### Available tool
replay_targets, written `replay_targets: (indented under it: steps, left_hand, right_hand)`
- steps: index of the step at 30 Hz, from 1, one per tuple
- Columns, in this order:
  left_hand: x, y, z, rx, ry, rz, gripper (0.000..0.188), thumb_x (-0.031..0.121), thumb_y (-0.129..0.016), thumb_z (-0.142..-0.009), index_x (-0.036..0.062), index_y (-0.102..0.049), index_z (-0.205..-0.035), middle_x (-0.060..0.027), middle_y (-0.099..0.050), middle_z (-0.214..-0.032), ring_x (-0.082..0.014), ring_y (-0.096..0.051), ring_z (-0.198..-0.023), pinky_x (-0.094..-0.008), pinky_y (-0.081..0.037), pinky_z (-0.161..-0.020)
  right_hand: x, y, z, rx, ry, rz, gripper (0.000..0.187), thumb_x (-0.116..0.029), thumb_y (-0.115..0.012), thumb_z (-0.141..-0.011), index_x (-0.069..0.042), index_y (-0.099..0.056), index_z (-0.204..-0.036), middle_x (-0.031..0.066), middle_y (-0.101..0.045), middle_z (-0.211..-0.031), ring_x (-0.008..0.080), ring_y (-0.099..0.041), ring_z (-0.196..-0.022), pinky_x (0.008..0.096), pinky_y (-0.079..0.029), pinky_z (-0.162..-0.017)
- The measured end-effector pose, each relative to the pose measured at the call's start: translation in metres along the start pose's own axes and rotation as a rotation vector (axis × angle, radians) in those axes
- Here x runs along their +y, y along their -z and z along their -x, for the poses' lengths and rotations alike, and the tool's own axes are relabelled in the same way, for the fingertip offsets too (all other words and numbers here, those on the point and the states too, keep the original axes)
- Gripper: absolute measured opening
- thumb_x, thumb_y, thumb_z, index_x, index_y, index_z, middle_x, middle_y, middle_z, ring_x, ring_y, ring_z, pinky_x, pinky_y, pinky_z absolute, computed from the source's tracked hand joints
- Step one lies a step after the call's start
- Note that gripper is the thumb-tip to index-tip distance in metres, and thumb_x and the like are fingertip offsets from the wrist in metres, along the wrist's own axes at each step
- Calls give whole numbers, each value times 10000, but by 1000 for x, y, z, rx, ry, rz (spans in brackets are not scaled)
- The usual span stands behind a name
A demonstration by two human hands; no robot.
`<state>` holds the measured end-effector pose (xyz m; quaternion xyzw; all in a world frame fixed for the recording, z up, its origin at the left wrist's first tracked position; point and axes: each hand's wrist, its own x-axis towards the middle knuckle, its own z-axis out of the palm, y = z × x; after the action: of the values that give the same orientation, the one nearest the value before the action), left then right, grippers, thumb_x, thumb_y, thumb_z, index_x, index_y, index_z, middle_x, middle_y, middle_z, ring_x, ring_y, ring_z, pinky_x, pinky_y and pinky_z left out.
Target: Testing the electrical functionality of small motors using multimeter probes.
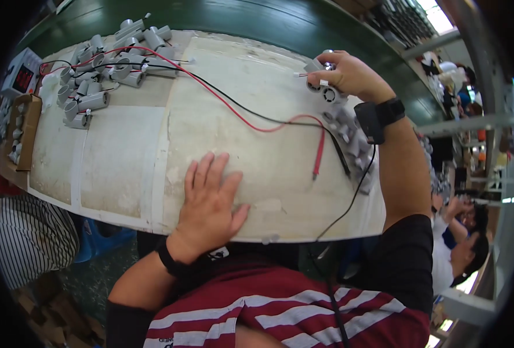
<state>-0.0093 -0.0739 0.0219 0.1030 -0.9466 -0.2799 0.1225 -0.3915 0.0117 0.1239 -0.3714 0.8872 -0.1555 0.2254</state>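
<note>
Right hand (349, 72) pinching grey motor (318, 66); left hand (210, 197) spread flat on surface (123, 162). Best to keep wires slack and probes (319, 153) clear.

Bright, even light covers the pale worktable (268, 116), which reads almost washed out near its middle, with no hard glare. Daylight enters from windows at the upper right (439, 17) and lower right, where the panes burn out to white. Shadows are soft: a faint one lies under the left hand (210, 200) and a darker band sits below the table's near edge. The fisheye lens bends the table edges strongly and leaves black vignetting at both sides. The right hand (347, 75) is slightly smeared, and the far right background is blurred.
</note>
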Motion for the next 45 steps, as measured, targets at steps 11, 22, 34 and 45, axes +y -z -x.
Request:
replay_targets:
  steps: [11, 22, 34, 45]
  left_hand:
    - [28, -54, -139, 204, -346, -231, 219, 84, -548, -888, 21, -658, -1067, -157, -645, -1055, -335, -603, -1075, -478, -451, -992]
    - [1, 9, -62, -292, -510, -278, 193, 79, -574, -898, 140, -696, -1035, -78, -669, -958, -301, -658, -993, -433, -463, -956]
    - [-29, 37, -3, -143, -552, -181, 173, 16, -573, -865, 119, -692, -936, -70, -652, -960, -287, -624, -989, -409, -458, -920]
    - [18, 45, -28, 76, -577, 64, 194, -38, -595, -847, 71, -686, -978, -96, -658, -968, -324, -622, -1003, -430, -470, -927]
  right_hand:
    - [22, -10, 186, 127, 32, -176, 740, -435, -853, -814, 28, -627, -1346, 114, -615, -1275, 247, -618, -1126, 332, -487, -976]
    - [-10, -57, 185, 108, 122, 178, 846, -560, -853, -750, -3, -638, -1350, 265, -522, -1420, 407, -596, -1234, 404, -483, -1048]
    - [-35, -111, 212, 397, 275, 128, 658, -534, -819, -825, -32, -694, -1231, 262, -610, -1294, 396, -633, -1151, 428, -519, -967]
    - [-44, -198, 262, 106, 99, -133, 372, -351, -792, -899, 3, -691, -949, 115, -705, -799, 268, -672, -697, 369, -540, -676]
